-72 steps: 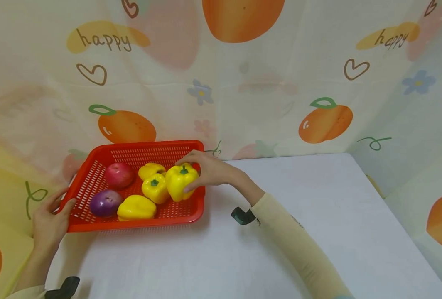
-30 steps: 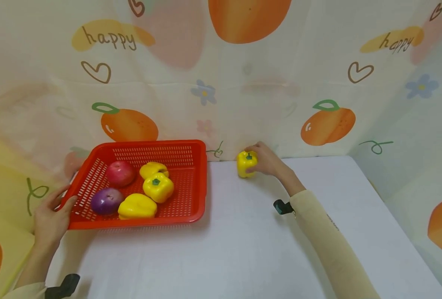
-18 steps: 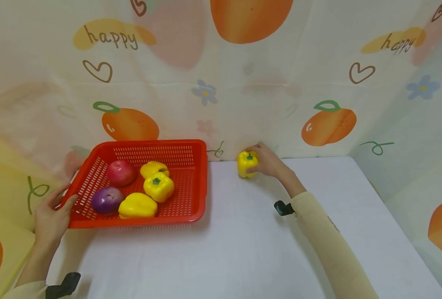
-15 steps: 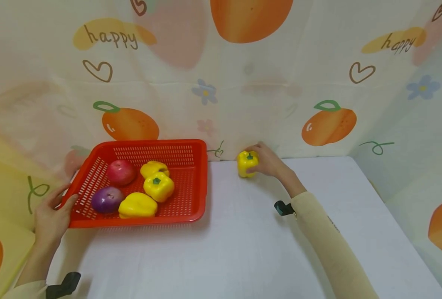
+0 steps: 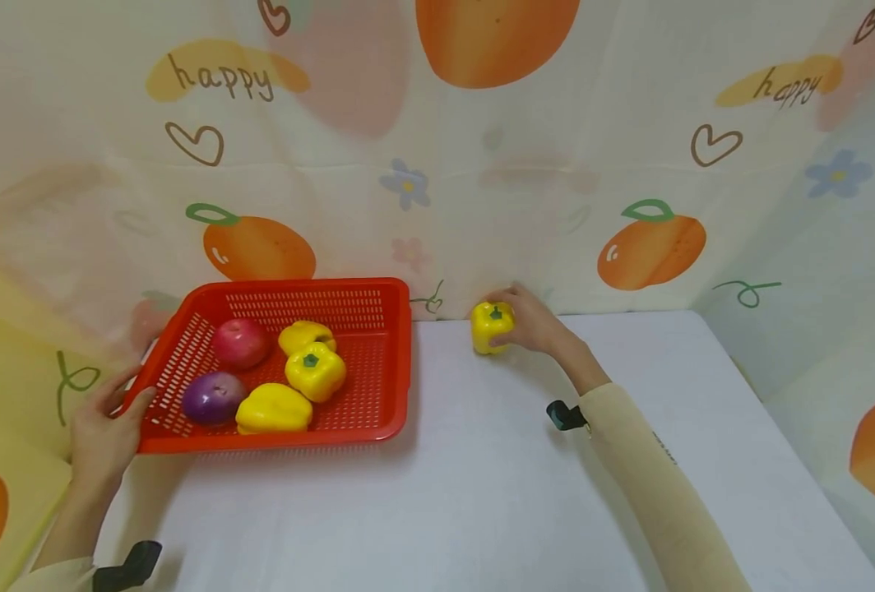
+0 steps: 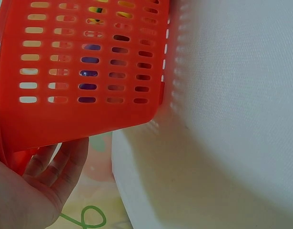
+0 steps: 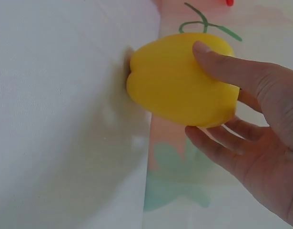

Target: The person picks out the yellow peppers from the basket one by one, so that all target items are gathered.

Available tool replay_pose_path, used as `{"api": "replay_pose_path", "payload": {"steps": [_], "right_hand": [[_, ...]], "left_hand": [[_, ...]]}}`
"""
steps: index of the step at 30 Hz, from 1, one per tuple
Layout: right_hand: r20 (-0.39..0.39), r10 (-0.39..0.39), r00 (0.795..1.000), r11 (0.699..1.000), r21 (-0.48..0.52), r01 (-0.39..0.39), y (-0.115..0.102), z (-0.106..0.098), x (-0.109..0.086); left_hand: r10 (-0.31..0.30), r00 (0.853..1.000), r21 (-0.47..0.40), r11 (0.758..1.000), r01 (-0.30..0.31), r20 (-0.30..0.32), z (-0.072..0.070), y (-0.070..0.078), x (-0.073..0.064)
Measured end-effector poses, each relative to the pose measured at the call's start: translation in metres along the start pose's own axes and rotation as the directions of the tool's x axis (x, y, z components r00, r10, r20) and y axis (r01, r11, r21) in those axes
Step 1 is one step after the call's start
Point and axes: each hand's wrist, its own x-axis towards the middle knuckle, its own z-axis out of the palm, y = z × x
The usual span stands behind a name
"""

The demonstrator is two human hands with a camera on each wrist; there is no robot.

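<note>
A yellow bell pepper (image 5: 491,329) stands upright, stem up, at the back of the white table, right of the basket. My right hand (image 5: 530,319) holds it, thumb on one side and fingers on the other; the right wrist view shows the pepper (image 7: 179,81) with its base at the tabletop. My left hand (image 5: 104,427) grips the left rim of a red plastic basket (image 5: 400,403), thumb over the edge, fingers outside and below. Inside lie a red apple-like fruit (image 5: 240,343), a purple round vegetable (image 5: 213,398) and yellow peppers (image 5: 315,372), one on its side (image 5: 273,409).
The white table (image 5: 467,493) meets a printed cloth backdrop (image 5: 497,205) close behind the basket and the held pepper. A side cloth (image 5: 837,329) rises along the table's right edge. Dark camera mounts (image 5: 565,415) sit at both wrists.
My right hand has lifted a yellow bell pepper out of the basket's right end and carried it right, to the table's back edge. Over the last second it has barely moved. My left hand stays put.
</note>
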Motion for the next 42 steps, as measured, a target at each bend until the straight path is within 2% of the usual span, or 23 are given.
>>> {"api": "replay_pose_path", "payload": {"steps": [7, 15, 22, 29, 36, 42], "right_hand": [[0.018, 0.017, 1.0, 1.0, -0.003, -0.017, -0.003, -0.002, -0.001], [0.031, -0.043, 0.999, 0.999, -0.022, 0.044, -0.009, -0.008, -0.004], [0.053, -0.03, 0.998, 0.998, -0.053, 0.032, -0.014, -0.012, -0.004], [0.047, -0.042, 0.998, 0.995, -0.084, 0.046, -0.02, -0.014, -0.001], [0.007, -0.126, 0.992, 0.989, -0.076, 0.126, -0.036, -0.016, -0.001], [0.024, -0.151, 0.988, 0.986, -0.071, 0.153, -0.052, -0.01, 0.003]], "left_hand": [[-0.027, 1.0, -0.023, 0.999, 0.027, 0.011, 0.0, 0.0, 0.0], [-0.028, 0.999, -0.103, 0.994, 0.029, 0.016, -0.001, -0.003, -0.001], [-0.043, 0.999, -0.053, 0.998, 0.044, 0.012, 0.0, -0.003, -0.001], [-0.035, 0.999, -0.09, 0.995, 0.037, 0.017, -0.001, -0.003, -0.001], [-0.032, 0.999, -0.082, 0.996, 0.033, 0.012, 0.0, -0.002, 0.0], [-0.031, 0.999, -0.061, 0.998, 0.032, 0.016, 0.0, -0.001, 0.0]]}}
